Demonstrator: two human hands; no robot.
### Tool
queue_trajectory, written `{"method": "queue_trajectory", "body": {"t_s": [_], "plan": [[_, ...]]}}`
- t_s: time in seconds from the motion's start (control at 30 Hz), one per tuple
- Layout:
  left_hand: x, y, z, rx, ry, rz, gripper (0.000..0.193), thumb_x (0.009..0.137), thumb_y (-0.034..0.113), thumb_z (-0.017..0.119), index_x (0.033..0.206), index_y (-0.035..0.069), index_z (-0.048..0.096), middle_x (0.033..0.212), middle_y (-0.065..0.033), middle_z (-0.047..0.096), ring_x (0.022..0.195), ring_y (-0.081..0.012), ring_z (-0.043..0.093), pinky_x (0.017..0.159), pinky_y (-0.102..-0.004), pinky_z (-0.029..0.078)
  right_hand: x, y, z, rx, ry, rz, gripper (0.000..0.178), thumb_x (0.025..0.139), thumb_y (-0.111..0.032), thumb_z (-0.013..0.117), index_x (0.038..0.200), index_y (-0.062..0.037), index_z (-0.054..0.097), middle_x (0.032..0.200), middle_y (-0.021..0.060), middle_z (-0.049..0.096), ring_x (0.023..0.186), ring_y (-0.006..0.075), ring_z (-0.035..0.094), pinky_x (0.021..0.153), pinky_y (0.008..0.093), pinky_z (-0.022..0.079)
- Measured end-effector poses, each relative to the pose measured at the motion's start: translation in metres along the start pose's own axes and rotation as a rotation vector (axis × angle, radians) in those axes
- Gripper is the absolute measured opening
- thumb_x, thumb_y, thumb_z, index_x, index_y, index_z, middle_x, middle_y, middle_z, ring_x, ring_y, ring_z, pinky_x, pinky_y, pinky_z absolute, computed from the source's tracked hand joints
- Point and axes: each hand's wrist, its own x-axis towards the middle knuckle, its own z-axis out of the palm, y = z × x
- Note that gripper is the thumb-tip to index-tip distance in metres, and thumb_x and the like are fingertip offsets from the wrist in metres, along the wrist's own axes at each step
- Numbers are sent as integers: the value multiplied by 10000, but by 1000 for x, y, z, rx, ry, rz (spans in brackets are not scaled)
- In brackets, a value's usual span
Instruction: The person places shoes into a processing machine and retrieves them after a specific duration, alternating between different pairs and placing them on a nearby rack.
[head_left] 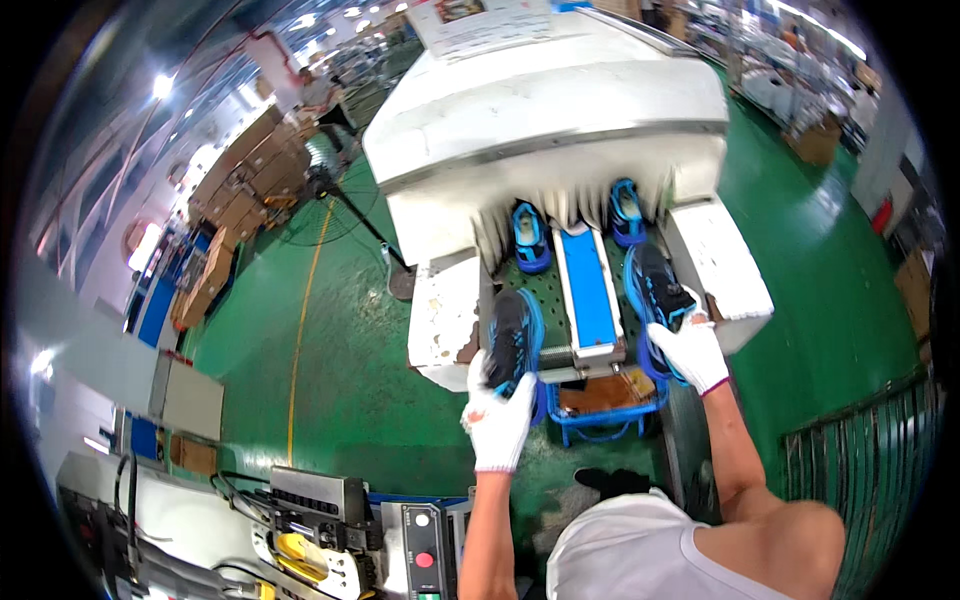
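My left hand (pixel 497 424), in a white knit glove, is closed on the near end of a black sneaker (pixel 511 330) with a bright blue sole edge. In the same kind of glove, my right hand (pixel 692 350) grips the near end of a second black and blue sneaker (pixel 658 285). Both shoes are over the two lanes of a white machine (pixel 560 110), one either side of its blue centre strip (pixel 588 290). Farther in, a left sneaker (pixel 530 238) and a right sneaker (pixel 627 212) stand at the strip curtain (pixel 494 235) of the machine's opening.
Below the machine's mouth stands a blue-framed cart (pixel 612 408) with a brown tray. At lower left is a control box (pixel 424 550) with a red button. A black fan (pixel 365 222) on a stand and stacked cartons (pixel 240 180) are farther left. Another person (pixel 325 100) stands far back.
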Motion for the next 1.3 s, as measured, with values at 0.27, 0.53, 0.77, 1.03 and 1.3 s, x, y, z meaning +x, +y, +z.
{"method": "queue_trajectory", "body": {"t_s": [0.27, 0.53, 0.77, 1.03, 1.3], "plan": [[139, -33, 91, 442, -193, 231, 719, 913, 378, 669, 1506, 36, 450, 1388, -231, 610, 1241, -403, 611, 1060, -483, 453, 114, 33, 48, -1, 59, 6, 727, 776, -279, 785, 1388, 0, 509, 1169, 284, 687, 1103, 419, 675, 957, 466, 533], [56, -70, 41, 114, 205, 382, 744, 882, 194, 757, 1490, -58, 409, 1474, -304, 479, 1377, -442, 477, 1172, -462, 378, 47, -64, 75, 278, 267, -573, 681, 956, -107, 661, 1553, 33, 364, 1599, 232, 405, 1480, 361, 397, 1245, 442, 273], [-206, -203, -65, 368, 140, -590, 510, 918, 311, 623, 1342, 29, 604, 1272, -232, 672, 1172, -391, 653, 1007, -460, 517, -118, -115, 231, 482, -1466, -615, 613, 974, 30, 611, 1545, 7, 389, 1562, 197, 467, 1435, 313, 477, 1189, 419, 387], [-660, -236, 81, 143, 1504, -1756, 446, 963, 402, 559, 1252, 87, 688, 1206, -208, 715, 1147, -398, 668, 1017, -477, 505, -298, -109, 274, -143, -2250, -822, 607, 965, -66, 687, 1507, 5, 423, 1518, 196, 515, 1396, 296, 519, 1136, 393, 439], [-747, -330, 238, -315, 2039, -1568, 354, 906, 343, 665, 1158, 107, 740, 1179, -141, 741, 1134, -339, 682, 1014, -436, 521, -452, -61, 279, -342, -2162, -1114, 640, 954, -59, 695, 1521, -19, 404, 1538, 209, 481, 1440, 311, 470, 1191, 409, 380]]}}
